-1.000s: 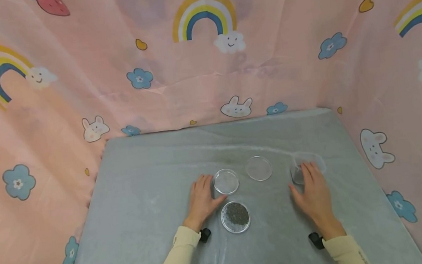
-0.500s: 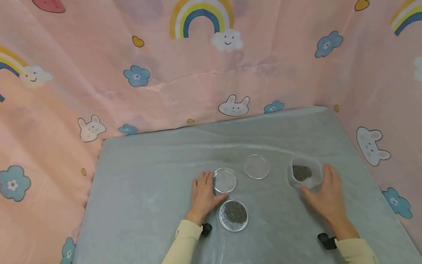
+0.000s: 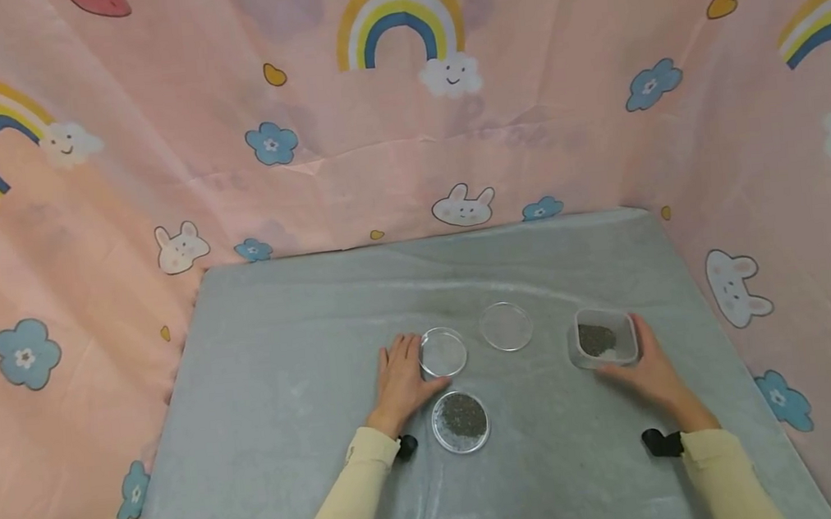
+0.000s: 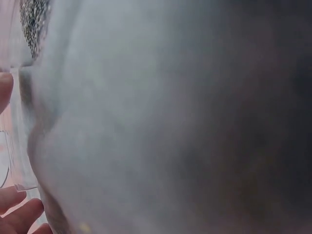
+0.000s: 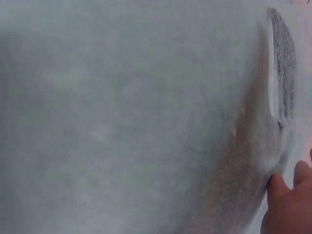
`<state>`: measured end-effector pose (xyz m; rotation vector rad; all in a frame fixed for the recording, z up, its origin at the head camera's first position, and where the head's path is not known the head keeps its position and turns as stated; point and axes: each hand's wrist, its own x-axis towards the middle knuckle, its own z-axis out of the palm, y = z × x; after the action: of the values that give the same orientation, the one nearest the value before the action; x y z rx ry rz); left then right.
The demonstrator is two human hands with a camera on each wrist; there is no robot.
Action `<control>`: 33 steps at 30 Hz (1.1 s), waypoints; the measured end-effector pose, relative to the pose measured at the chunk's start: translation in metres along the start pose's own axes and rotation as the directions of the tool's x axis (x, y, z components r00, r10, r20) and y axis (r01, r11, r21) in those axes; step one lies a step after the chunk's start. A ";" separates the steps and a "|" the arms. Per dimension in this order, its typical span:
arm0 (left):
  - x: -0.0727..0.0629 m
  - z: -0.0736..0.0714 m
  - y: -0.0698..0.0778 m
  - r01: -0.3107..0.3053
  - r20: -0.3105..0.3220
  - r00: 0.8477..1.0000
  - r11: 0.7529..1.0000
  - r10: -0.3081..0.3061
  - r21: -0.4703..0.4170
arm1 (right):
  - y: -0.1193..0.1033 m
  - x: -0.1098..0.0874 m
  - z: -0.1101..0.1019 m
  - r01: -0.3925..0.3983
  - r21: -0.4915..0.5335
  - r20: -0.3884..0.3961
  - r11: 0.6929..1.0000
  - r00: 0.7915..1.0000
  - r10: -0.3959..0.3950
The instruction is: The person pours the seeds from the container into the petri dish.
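In the head view, my left hand (image 3: 404,384) lies on the cloth with straight fingers, beside a clear petri dish (image 3: 443,353). Its thumb reaches below that dish, towards a second petri dish (image 3: 461,423) filled with dark grains. On the right, my right hand (image 3: 650,362) holds a translucent plastic box (image 3: 575,353) at its front right corner, thumb in front and fingers along the right side. Dark grains (image 3: 596,339) lie inside the box. The left wrist view shows fingertips (image 4: 24,214) near a clear dish edge; the right wrist view shows part of the right hand (image 5: 290,200).
A round clear dish or lid (image 3: 506,327) lies between the petri dishes and the box. Grey cloth (image 3: 287,403) covers the table. A pink printed curtain (image 3: 349,183) hangs close behind the table and along both sides.
My right hand has moved from above the box to its right side and front corner, and the grains inside have come into view. My left hand has stayed beside the clear dish.
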<state>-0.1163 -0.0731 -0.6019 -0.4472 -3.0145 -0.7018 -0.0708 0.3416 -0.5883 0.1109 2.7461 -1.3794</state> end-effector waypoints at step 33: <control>0.008 -0.011 -0.015 -0.055 0.105 0.993 0.998 0.059 -0.043 | -0.108 0.054 0.091 0.630 -0.290 0.029 0.720 0.758 -0.652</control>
<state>-0.1283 -0.0881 -0.5981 -0.5882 -3.0761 -0.7599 -0.1326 0.2061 -0.5613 -0.9183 3.1555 -1.0414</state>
